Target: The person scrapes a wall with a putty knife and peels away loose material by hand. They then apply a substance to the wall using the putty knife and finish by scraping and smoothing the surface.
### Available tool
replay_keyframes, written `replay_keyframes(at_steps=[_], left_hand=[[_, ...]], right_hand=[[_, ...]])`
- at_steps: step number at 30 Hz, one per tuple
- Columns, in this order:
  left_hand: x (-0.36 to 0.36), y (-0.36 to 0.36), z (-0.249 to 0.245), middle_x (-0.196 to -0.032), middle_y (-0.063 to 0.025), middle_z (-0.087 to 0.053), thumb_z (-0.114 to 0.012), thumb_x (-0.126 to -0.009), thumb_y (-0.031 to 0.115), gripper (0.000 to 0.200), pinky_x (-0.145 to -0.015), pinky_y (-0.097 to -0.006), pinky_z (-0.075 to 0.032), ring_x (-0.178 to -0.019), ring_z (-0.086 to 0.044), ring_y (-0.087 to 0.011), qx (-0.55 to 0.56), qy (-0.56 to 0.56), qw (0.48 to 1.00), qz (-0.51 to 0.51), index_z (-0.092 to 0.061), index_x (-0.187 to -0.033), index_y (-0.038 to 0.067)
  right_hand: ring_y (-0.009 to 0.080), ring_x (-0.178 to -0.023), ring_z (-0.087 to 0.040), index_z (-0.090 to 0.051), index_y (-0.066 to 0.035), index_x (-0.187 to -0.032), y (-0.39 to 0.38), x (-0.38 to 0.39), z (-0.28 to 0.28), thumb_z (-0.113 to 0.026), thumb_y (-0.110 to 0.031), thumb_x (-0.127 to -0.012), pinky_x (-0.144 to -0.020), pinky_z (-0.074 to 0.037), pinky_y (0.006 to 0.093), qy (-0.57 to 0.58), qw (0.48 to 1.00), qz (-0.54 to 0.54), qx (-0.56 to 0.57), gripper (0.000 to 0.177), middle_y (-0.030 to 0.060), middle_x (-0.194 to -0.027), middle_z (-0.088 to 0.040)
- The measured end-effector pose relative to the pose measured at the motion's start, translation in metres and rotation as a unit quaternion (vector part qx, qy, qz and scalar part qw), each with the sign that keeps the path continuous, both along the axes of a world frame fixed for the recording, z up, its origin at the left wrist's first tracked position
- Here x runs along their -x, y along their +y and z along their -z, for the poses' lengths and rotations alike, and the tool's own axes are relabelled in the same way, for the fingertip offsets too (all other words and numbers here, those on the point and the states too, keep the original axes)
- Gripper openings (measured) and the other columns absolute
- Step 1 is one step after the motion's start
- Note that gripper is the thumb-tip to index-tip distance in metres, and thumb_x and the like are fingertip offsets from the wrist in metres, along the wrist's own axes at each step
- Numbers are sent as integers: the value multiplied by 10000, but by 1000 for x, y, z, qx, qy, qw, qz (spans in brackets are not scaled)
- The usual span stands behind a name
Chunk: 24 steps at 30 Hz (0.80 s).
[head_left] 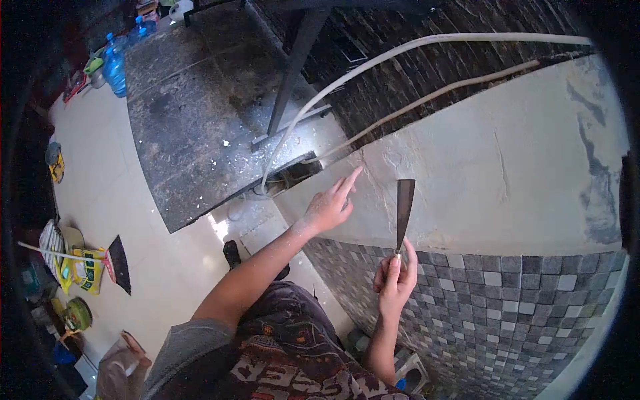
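Observation:
My left hand (331,204) reaches out with the index finger extended, its tip touching the pale plastered wall (507,167) near its left edge. My right hand (396,279) grips the handle of a putty knife (404,208), whose dark blade points upward against the plaster. Below the plaster the wall carries grey mosaic tiles (507,300).
A dark stone slab (193,113) lies on the floor to the left, with a metal post (297,63) and two pipes (427,47) above it. Water bottles (115,63) stand at the far left. Bags, a broom and tools (83,267) clutter the pale floor.

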<state>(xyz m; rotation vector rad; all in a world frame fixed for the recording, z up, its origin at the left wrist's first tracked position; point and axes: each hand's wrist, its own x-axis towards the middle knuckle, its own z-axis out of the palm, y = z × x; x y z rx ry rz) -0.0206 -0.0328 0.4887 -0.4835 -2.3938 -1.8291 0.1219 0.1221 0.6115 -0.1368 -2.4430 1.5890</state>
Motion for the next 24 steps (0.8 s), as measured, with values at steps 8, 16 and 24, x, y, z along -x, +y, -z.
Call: replay_keyframes(at_steps=[8, 16, 24], left_hand=[[2, 6, -2, -1132, -81, -608, -607, -854, 42, 775, -753, -441, -541, -866, -671, -292, -36, -11, 999, -24, -276, -1542, 176], [4, 3, 6, -1097, -108, -606, -600, -873, 73, 619, -756, -470, -557, -941, -670, -345, 13, 4, 1000, 18, -380, -1447, 150], [-8, 4, -4, -1116, -112, -618, -585, -873, 76, 823, -761, -495, -557, -962, -668, -364, 11, 4, 1000, -15, -202, -1594, 187]], right_hand=[[47, -583, -459, -514, -47, -1424, -4, -5, -9, -523, -132, -1051, -503, -361, 214, -28, 998, 32, 38, 383, -24, -779, -541], [50, -477, -392, -438, -48, -1462, 9, -5, 2, -504, -236, -1075, -403, -301, 220, 6, 1000, -4, -16, 435, -5, -718, -481], [42, -536, -422, -493, -40, -1441, -1, -15, -11, -514, -118, -1050, -477, -333, 219, -15, 999, 31, 39, 400, -43, -698, -491]])
